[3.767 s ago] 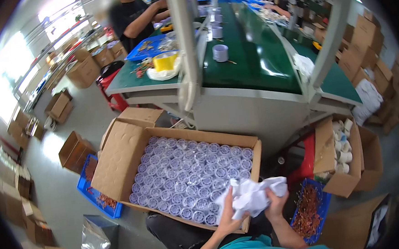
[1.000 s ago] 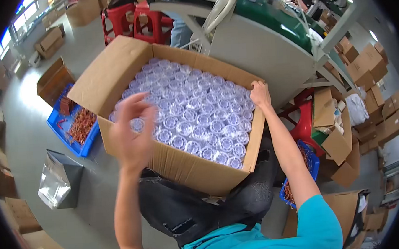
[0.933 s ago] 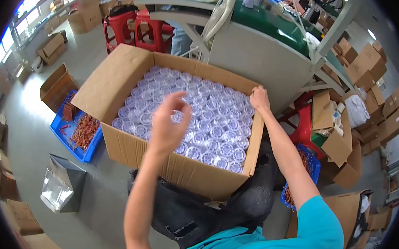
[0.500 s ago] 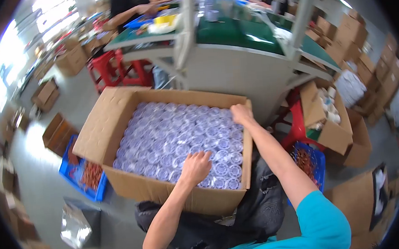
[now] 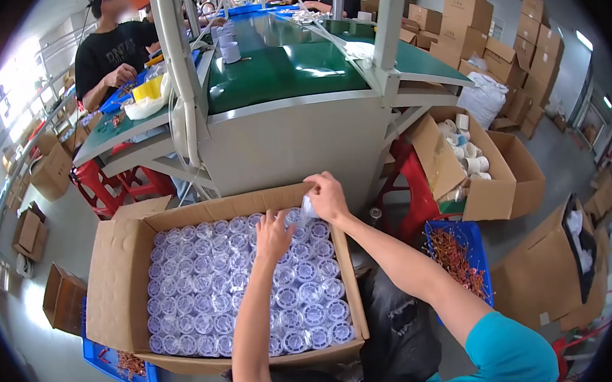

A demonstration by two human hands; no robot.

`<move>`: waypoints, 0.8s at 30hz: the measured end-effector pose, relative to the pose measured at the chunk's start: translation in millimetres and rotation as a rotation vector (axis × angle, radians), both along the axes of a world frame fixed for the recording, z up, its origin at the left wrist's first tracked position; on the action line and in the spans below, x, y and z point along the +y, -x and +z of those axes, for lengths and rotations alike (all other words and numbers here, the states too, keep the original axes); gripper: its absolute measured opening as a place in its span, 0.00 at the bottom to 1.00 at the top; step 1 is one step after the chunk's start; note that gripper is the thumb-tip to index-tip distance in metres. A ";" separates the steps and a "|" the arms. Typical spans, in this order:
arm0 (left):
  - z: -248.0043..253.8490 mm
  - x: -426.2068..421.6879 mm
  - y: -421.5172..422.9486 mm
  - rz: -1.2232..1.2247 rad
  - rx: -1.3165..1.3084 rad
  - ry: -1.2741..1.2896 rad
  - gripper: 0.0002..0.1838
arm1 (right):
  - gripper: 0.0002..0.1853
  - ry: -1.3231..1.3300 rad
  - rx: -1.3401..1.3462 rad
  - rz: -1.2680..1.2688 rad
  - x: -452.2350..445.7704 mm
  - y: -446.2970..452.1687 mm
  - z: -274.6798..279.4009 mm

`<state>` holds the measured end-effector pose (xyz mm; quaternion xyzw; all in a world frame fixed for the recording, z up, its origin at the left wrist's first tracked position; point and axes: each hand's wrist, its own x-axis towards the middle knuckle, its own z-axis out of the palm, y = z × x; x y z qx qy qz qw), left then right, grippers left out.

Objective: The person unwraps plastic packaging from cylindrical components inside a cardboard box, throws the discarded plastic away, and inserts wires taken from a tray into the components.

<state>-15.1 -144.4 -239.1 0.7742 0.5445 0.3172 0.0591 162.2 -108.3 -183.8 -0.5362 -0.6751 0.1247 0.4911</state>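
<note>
A large open cardboard box (image 5: 352, 286) stands in front of me, filled with rows of round, pale purple plastic pieces (image 5: 202, 285) in clear wrapping. My left hand (image 5: 274, 236) is over the far right part of the rows, its fingers bent and apart with nothing seen in them. At the box's far right corner, my right hand (image 5: 327, 198) has its fingers closed on a bit of clear, whitish plastic wrap (image 5: 308, 207). Whether one of the round pieces is inside that wrap, I cannot tell.
Beyond the box rises a workbench with a green conveyor belt (image 5: 285, 73). A person in a black shirt (image 5: 112, 52) works at its left. To the right are a carton of white cylindrical parts (image 5: 468, 156) and a blue crate of reddish wire pieces (image 5: 457, 259).
The view has tilted up and shifted. My left hand has moved from the near rows to the far right rows. My right hand remains by the far right corner, now with wrap showing.
</note>
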 end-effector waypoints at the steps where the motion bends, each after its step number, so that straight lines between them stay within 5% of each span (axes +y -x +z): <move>1: -5.6 6.9 -10.1 0.014 -0.007 -0.012 0.21 | 0.13 0.004 -0.011 0.004 -0.2 -0.5 1.4; 3: -17.7 16.5 -23.9 0.006 -0.005 0.009 0.19 | 0.14 0.062 0.099 -0.066 -0.1 -1.1 1.4; 10: -30.6 20.7 -39.4 0.196 -0.178 0.052 0.07 | 0.14 -0.025 -0.219 0.072 6.6 13.2 -28.1; 14: -37.2 27.1 -35.8 0.193 -0.244 0.118 0.06 | 0.12 0.074 -0.298 0.111 5.4 6.3 -35.2; 16: -36.6 31.5 -35.3 0.209 -0.245 0.209 0.07 | 0.13 0.179 -0.702 0.243 5.0 -1.0 -31.3; 21: -47.9 30.7 -40.2 0.288 -0.110 0.055 0.11 | 0.08 0.110 -0.723 0.160 -2.9 0.4 -24.2; 24: -52.1 42.1 -27.8 0.138 -0.559 0.084 0.14 | 0.06 0.139 -0.536 0.113 -8.4 -2.0 -15.7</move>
